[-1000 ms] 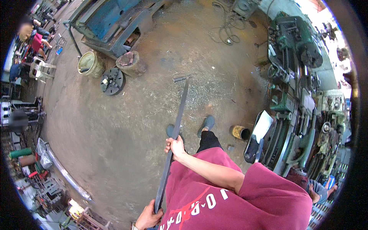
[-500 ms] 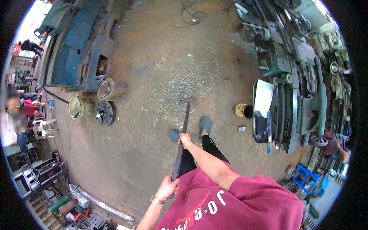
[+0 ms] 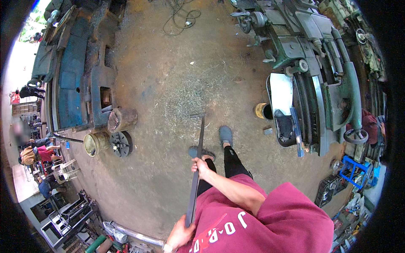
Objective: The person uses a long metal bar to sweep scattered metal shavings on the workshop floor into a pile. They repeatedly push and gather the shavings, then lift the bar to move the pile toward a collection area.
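My right hand (image 3: 200,166) is closed around the middle of a long-handled rake (image 3: 194,192), whose dark flat bar slants away from my body. My left hand (image 3: 180,233) grips the near end, close to my maroon shirt; part of its fingers is hidden behind the bar. At the far end, a short dark crosspiece rests on the floor at the near side of a spread of metal shavings (image 3: 181,90). Its teeth, if any, are too small to make out. My two grey clogs (image 3: 225,135) stand either side of the bar's line.
A green lathe (image 3: 295,50) with a chip tray stands right, a yellow can (image 3: 260,110) beside it. Left are a blue machine (image 3: 69,88), a round metal block (image 3: 122,119), a bucket (image 3: 90,144) and a chuck (image 3: 120,143). A cable (image 3: 181,19) lies ahead. People sit far left.
Both hands and the rake have come back nearer my body, the left hand lower in view. The crosspiece now shows at the edge of the shavings. The whole view has shifted.
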Demonstrator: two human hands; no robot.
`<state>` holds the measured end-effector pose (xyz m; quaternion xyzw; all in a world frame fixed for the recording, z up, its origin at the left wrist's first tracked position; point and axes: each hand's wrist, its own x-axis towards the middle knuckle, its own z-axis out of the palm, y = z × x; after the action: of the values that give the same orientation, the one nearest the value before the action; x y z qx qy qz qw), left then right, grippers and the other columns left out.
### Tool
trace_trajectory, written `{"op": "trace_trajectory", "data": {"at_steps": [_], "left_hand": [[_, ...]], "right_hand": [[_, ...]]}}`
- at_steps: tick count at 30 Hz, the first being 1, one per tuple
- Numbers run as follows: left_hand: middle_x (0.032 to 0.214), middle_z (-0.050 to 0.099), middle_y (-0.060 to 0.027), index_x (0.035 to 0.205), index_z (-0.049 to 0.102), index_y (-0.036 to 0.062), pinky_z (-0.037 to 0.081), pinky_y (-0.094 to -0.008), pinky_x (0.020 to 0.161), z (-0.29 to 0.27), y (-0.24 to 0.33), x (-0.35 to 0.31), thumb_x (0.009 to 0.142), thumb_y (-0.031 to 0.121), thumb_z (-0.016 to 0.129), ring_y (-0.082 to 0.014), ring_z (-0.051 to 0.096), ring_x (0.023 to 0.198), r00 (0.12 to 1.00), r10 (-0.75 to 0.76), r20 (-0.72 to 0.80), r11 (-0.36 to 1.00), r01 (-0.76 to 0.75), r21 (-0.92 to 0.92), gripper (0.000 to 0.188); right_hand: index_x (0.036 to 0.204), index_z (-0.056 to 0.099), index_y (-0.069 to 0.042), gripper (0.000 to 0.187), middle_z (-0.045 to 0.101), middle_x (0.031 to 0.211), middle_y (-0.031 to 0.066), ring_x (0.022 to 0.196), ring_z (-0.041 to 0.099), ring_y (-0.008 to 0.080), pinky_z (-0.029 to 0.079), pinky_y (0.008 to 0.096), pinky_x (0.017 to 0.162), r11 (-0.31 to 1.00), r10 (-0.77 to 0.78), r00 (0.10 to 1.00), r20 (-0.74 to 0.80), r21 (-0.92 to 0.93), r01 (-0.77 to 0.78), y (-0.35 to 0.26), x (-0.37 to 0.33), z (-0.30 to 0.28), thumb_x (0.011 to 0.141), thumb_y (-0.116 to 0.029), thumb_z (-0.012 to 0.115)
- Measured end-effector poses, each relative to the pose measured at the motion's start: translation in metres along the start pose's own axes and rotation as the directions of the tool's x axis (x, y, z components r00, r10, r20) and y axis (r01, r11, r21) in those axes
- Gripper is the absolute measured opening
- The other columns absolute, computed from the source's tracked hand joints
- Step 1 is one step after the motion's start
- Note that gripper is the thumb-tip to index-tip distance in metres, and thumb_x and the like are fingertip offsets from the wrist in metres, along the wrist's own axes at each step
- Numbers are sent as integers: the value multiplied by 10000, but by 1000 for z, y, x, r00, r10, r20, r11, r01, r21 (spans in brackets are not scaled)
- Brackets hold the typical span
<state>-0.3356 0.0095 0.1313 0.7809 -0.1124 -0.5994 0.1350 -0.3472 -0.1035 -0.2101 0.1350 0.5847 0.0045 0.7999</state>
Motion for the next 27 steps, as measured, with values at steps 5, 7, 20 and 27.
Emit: {"op": "trace_trajectory", "data": {"at_steps": [5,7,20,27], "left_hand": [[865,615,-201,1250,466,-8,479,-425,786,-28,41,-67,880,177,567,-282,591,837,977,-198,75,878,143,457,426],[891,630,-183,1292,450,4,474,-432,818,-38,56,-66,889,165,559,-289,592,864,956,-255,145,769,110,629,448],[802,624,-256,1007,534,-19,488,-499,681,-102,189,172,804,179,601,-427,622,814,898,102,429,589,-402,701,291],[633,494,21,1069,518,-1,384,-294,426,-150,255,266,860,140,568,-82,460,490,890,-81,448,734,-251,631,257]], "right_hand": [[686,346,-141,242,281,523,-58,406,289,76,244,245,357,933,129,971,199,308,-187,16,-73,3,828,-155,541],[680,350,-146,246,283,517,-59,400,290,77,241,243,352,891,75,962,261,417,-182,7,-82,5,828,-162,546],[607,319,-155,325,293,501,-52,407,300,88,293,230,366,679,-298,954,45,712,178,-178,28,18,858,-168,524],[601,294,-154,321,278,526,-26,419,267,107,277,231,372,638,-338,941,38,744,199,-260,80,81,852,-113,489]]}}
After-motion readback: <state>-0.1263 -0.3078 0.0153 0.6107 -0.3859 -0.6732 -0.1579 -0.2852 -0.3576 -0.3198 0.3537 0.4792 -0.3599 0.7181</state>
